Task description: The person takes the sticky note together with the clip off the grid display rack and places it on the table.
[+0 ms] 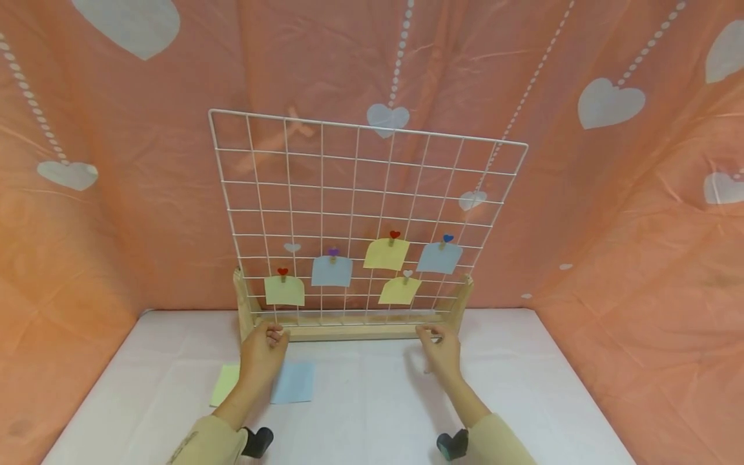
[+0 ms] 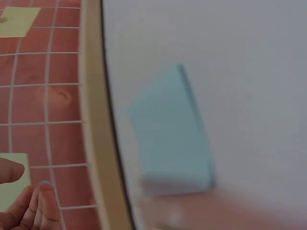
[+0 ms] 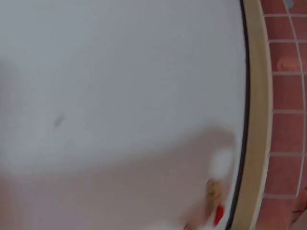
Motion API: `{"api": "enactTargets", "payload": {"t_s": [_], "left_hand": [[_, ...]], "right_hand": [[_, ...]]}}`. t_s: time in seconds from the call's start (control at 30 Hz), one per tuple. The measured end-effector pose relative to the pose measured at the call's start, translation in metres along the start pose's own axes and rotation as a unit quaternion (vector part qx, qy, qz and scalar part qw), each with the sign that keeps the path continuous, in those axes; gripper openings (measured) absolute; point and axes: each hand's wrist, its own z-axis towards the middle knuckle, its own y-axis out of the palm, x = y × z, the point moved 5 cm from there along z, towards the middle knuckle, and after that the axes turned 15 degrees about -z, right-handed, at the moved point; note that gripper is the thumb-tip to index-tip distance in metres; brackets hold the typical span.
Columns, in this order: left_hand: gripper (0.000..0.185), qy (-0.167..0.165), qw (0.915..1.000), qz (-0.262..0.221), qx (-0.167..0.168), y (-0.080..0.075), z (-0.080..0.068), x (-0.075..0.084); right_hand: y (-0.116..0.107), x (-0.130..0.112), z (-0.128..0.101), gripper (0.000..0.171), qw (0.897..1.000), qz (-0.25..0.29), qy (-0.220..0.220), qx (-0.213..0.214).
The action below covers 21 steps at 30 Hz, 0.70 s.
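Head view: the wooden base (image 1: 354, 331) of the wire grid (image 1: 360, 213), upright at the bench (image 1: 523, 400) rear, is touched by the left hand (image 1: 263, 352) and right hand (image 1: 442, 352); finger closure cannot be told. Uneven pushing could tip the grid and loosen clipped notes (image 1: 331, 271).

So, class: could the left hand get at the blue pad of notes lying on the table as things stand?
Probably yes. The left hand is at the wooden base of the wire grid, and the blue pad lies on the white table just beside its wrist, with nothing on top of it.
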Motion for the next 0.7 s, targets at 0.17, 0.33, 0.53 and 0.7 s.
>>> {"api": "enactTargets", "payload": {"t_s": [0.17,0.33,0.53,0.7], "left_hand": [[0.014,0.024,0.9995,-0.011,0.015,0.003,0.01,0.015],[0.014,0.046,0.9981,-0.027,0.03,0.007,0.019,0.028],[0.016,0.07,0.9949,-0.06,0.041,0.012,0.029,0.043],[0.019,0.083,0.9926,-0.075,0.048,0.016,0.033,0.053]], "right_hand": [[0.006,-0.024,0.003,0.017,0.999,0.031,-0.028,0.007],[0.01,-0.047,0.007,0.018,0.997,0.045,-0.055,0.019],[0.009,-0.072,0.016,0.016,0.992,0.066,-0.097,0.04],[0.009,-0.089,0.024,0.017,0.991,0.076,-0.107,0.035]]}}
